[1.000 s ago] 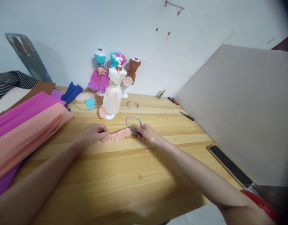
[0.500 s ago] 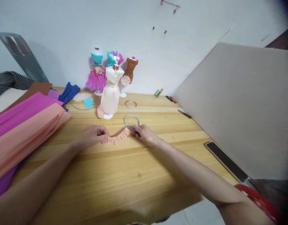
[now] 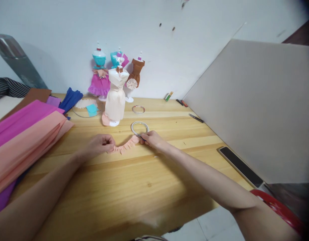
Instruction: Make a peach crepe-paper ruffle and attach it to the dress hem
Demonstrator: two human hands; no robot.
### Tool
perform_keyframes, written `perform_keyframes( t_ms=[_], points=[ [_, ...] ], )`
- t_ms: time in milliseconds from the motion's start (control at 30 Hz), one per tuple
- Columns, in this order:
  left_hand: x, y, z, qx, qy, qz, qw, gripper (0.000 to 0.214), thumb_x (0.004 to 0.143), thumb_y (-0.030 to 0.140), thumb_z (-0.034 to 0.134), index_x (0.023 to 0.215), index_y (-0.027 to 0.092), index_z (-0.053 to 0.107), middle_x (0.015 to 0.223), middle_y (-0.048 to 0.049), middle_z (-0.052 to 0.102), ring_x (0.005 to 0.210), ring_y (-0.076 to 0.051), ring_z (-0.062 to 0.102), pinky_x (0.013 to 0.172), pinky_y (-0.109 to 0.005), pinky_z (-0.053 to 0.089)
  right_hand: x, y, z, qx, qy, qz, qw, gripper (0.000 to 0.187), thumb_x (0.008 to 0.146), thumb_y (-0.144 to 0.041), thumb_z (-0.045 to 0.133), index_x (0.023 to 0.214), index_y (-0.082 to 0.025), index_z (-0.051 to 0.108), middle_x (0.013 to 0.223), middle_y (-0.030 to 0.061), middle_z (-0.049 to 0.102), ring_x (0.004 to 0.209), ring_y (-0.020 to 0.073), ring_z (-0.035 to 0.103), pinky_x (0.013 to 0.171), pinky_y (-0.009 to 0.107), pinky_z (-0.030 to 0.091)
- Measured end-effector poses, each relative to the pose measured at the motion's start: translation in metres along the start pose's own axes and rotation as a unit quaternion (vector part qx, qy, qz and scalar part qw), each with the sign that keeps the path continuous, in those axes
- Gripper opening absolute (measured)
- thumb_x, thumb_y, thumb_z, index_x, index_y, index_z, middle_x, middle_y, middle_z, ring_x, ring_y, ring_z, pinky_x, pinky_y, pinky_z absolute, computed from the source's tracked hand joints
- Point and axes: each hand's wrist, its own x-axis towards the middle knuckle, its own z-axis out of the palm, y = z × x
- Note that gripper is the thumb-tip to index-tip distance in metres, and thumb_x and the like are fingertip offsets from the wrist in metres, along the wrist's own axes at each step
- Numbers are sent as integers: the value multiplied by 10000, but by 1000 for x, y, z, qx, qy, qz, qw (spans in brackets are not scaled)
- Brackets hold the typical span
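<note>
A gathered strip of peach crepe paper (image 3: pixel 124 146) curves between my two hands just above the wooden table. My left hand (image 3: pixel 104 144) is closed, pinching the strip's left end between thumb and fingertips. At the other end, my right hand (image 3: pixel 151 139) is closed around small scissors (image 3: pixel 140 136) with dark handles, whose tip meets the strip; the fingers hide most of them. A thin white roll of tape (image 3: pixel 139 123) lies right behind my right hand. Farther back stands a dress form (image 3: pixel 115 103) in a cream paper dress, with a peach piece at its lower left.
Several more dressed forms (image 3: pixel 99 82) stand against the wall. Folded crepe paper (image 3: pixel 31 140) is piled at the left. A second thin ring (image 3: pixel 138 106), a glue stick (image 3: pixel 169 96), a pen-like tool (image 3: pixel 196 118) and a phone (image 3: pixel 241 166) lie toward the back and right.
The view has shifted slightly. The scissors in my right hand have turned, with less of their handles showing at the strip's right end. My left hand keeps its pinch.
</note>
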Motion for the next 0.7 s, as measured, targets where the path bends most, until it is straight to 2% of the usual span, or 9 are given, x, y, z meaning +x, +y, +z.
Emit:
perform_keyframes(
  t_ms=[233, 400, 500, 600, 700],
  points=[
    [1, 0, -1, -61, 28, -2, 998, 119, 665, 242, 573, 612, 156, 509, 590, 29, 535, 547, -89, 464, 524, -205, 318, -1, 5, -7, -95, 28, -46, 994, 303, 816, -289, 482, 551, -164, 557, 513, 1, 513, 500, 103, 422, 513, 238, 286],
    [1, -6, -5, -115, 83, 4, 990, 119, 684, 255, 559, 633, 157, 514, 546, 43, 504, 499, -74, 407, 501, -199, 290, -6, 8, -21, -185, 56, -57, 979, 320, 850, -320, 491, 588, -167, 592, 550, 42, 571, 531, 126, 448, 532, 255, 274],
    [2, -9, -8, -134, 54, 8, 989, 106, 689, 212, 545, 611, 152, 506, 545, 39, 512, 501, -68, 406, 505, -196, 285, -15, 7, -27, -232, 60, -73, 968, 329, 876, -337, 472, 637, -168, 621, 654, 77, 638, 576, 146, 496, 558, 267, 272],
    [1, -9, -8, -134, 21, 12, 991, 95, 686, 187, 532, 603, 150, 505, 549, 36, 514, 510, -69, 408, 503, -198, 275, -28, 7, -28, -318, 67, -103, 940, 367, 921, -379, 391, 786, -180, 668, 795, 108, 678, 672, 183, 559, 587, 276, 283],
    [-1, -4, -9, -137, 14, 5, 990, 74, 677, 191, 536, 619, 150, 516, 550, 36, 512, 500, -69, 401, 496, -199, 273, -38, 8, -29, -417, 78, -126, 897, 392, 941, -390, 348, 916, -183, 680, 871, 127, 677, 798, 221, 587, 644, 287, 337]
  ],
)
